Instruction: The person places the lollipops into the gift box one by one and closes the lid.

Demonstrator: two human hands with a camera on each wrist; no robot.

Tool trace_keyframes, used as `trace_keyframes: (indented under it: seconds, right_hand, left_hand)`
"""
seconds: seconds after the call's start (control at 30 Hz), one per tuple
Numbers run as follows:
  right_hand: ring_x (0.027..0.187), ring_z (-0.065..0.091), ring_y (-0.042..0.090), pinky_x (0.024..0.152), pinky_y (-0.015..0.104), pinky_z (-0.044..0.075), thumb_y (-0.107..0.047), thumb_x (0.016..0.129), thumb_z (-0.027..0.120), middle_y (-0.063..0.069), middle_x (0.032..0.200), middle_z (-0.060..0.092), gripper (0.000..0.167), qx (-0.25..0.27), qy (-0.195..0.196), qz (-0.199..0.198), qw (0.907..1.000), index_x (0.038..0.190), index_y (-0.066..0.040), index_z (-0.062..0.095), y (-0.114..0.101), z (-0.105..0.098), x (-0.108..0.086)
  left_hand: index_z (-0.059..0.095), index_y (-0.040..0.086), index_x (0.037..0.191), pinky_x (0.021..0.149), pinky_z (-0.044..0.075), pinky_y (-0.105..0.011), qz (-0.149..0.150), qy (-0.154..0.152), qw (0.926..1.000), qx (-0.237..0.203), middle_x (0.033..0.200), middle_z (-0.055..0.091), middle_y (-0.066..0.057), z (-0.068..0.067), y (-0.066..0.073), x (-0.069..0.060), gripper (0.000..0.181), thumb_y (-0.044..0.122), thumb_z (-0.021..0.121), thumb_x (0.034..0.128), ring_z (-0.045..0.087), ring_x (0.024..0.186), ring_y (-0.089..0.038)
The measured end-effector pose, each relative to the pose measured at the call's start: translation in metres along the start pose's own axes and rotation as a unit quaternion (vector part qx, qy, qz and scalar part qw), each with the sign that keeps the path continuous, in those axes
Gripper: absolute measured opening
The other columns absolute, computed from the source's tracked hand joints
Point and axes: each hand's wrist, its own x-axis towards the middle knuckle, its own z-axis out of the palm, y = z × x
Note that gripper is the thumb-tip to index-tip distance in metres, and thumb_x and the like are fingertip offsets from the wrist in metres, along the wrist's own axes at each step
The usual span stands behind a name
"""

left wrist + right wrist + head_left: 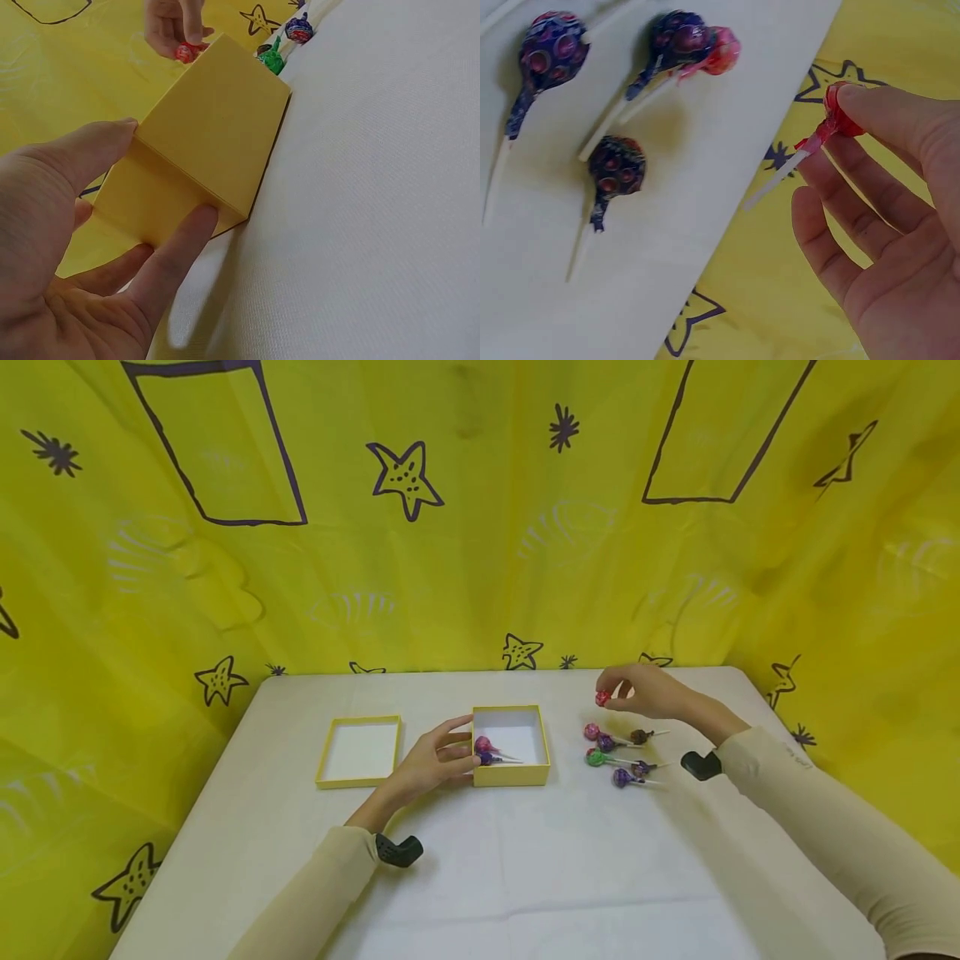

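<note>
Red lollipop (830, 105) is pinched by right fingers (825, 245) near other lollipops (557, 54), left fingers (175, 259) spread against yellow box (217, 120).

A curtained-off tabletop recording booth; the room beyond is hidden.
Bright yellow curtains (480, 568) printed with dark starfish (407, 477) enclose the back and sides of a white cloth-covered table (450, 893), and small black angular cameras (400, 852) sit at beige fabric cuffs (746, 762).

The left grip (82, 307) touches a yellow box (217, 124); wrapped lollipops (299, 31) lie beyond.
</note>
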Motion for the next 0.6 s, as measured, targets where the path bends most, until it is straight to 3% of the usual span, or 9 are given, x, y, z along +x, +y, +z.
trace_keyframes:
  seconds: [0.47, 0.6]
  right_hand:
    - [0.087, 0.070, 0.022, 0.077, 0.034, 0.061, -0.005, 0.093, 0.076, 0.007, 0.105, 0.075, 0.020, 0.046, 0.041, -0.041, 0.9972, 0.112, -0.006, 0.072, -0.030, -0.019, 0.019]
    - [0.090, 0.070, 0.021, 0.079, 0.031, 0.060, -0.010, 0.093, 0.077, 0.006, 0.110, 0.075, 0.020, 0.059, 0.041, -0.026, 0.9971, 0.114, -0.009, 0.074, -0.039, -0.021, 0.028]
  left_hand:
    - [0.033, 0.015, 0.161, 0.099, 0.055, -0.043, -0.002, 0.006, 1.0000, 0.004, 0.155, 0.043, -0.024, 0.001, -0.003, 0.000, 0.078, 0.016, 0.075, 0.0954, 0.051, 0.135, -0.040]
    - [0.033, 0.014, 0.161, 0.099, 0.056, -0.043, 0.001, 0.004, 1.0000, -0.001, 0.155, 0.042, -0.026, 0.000, -0.003, 0.000, 0.078, 0.014, 0.075, 0.0956, 0.050, 0.135, -0.042]
